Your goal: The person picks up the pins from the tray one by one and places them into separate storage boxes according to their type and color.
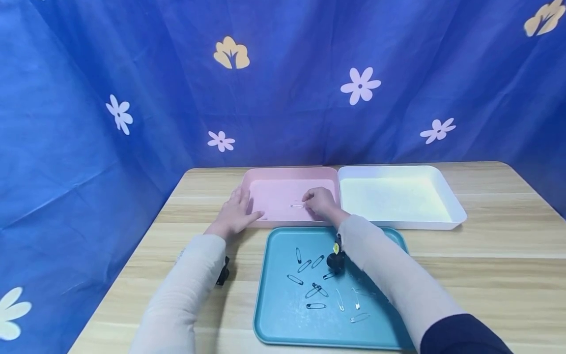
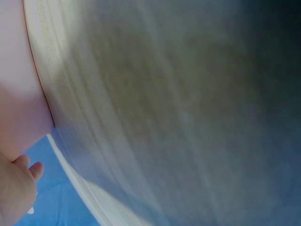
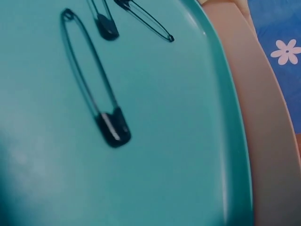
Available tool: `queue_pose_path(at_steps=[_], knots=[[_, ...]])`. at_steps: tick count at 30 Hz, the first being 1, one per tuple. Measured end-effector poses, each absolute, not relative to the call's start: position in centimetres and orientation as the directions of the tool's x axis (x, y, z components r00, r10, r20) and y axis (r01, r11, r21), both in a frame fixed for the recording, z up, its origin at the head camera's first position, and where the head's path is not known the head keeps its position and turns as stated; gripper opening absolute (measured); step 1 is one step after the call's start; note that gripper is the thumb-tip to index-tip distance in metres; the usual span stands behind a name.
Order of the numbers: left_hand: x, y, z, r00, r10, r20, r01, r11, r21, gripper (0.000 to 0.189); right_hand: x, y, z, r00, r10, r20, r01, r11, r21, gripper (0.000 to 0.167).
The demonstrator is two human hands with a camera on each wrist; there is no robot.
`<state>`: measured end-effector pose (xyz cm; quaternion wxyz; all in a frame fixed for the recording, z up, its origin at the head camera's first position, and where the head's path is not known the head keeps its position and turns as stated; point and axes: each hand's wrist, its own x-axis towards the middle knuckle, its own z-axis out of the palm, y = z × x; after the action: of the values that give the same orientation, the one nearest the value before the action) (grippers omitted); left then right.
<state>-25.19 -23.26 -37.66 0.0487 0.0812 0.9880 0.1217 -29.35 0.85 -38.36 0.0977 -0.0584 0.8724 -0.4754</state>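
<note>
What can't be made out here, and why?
- Head view: the right sleeve covers part of the teal tray, so its pins can't be fully counted.
- Head view: the silver pin is too small to show whether the right hand grips it.
- Right wrist view: top edge cuts off a black-capped pin.
- Left wrist view: left edge crops the left hand.

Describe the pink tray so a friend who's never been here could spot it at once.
Find the wooden table in front of the blue curtain. Along its far edge, beyond the teal tray of safety pins, sit two trays; the pink tray is the left one. Its pink colour sets it apart from the white tray beside it and the teal one in front.
</note>
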Motion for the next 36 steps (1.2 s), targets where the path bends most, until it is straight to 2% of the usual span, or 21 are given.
queue_pose_path(at_steps=[6,16,24,36], knots=[[-25.1,-23.3,-37.6,-0.982,0.169,-0.079,0.145,0.958,0.249,0.087,-29.7,0.8,-38.5,-0.976,-0.202,-0.078,-0.067,0.623,-0.780,0.010],[-25.2,-23.3,-37.6,-0.982,0.176,-0.068,0.155,0.959,0.238,0.088,-30.2,0.7,-38.4,-0.972,-0.232,-0.039,-0.135,0.685,-0.716,0.010],[-25.2,-23.1,-37.6,-0.982,0.176,-0.070,0.153,0.956,0.249,0.088,-29.9,0.8,-38.3,-0.967,-0.233,-0.104,-0.079,0.661,-0.746,0.009],[-25.3,-23.3,-37.6,-0.979,0.188,-0.074,0.164,0.954,0.252,0.087,-29.0,1.0,-37.6,-0.950,-0.280,-0.138,-0.040,0.548,-0.836,0.010]])
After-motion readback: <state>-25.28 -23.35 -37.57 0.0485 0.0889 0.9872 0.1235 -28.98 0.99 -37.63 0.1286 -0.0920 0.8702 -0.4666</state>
